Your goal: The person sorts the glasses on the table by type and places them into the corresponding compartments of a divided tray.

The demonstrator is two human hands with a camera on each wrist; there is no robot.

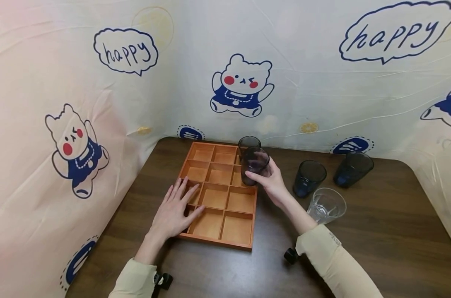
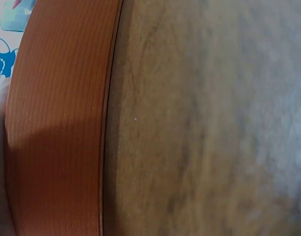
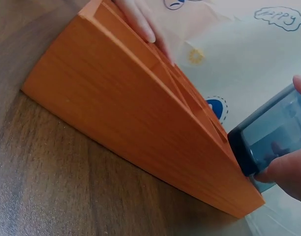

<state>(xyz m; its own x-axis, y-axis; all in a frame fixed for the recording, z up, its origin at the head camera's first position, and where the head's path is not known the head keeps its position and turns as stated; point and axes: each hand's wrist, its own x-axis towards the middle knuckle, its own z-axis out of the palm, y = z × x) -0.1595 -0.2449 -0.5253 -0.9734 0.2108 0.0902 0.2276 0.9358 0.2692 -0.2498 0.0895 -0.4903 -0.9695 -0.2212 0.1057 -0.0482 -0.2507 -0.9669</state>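
My right hand [image 1: 273,183] grips a dark tinted drinking glass [image 1: 255,162], thumb on the near side and fingers behind it. This glass is held over the right column of an orange-brown wooden divided tray [image 1: 225,245]. In the right wrist view its thick dark base [image 3: 241,152] is right at the top of the tray's side wall [image 3: 131,123]. Behind it, a second dark glass [image 1: 249,141] stands at the tray's back right corner, partly hidden. My left hand [image 1: 173,213] rests with spread fingers on the tray's left edge, over the left compartments.
To the right of the tray, two dark blue glasses [image 1: 309,178] [image 1: 353,169] stand on the brown wooden table [image 1: 389,231]. A clear glass [image 1: 326,205] is close to the right forearm. A printed cloth [image 1: 303,91] encloses the table's back and sides.
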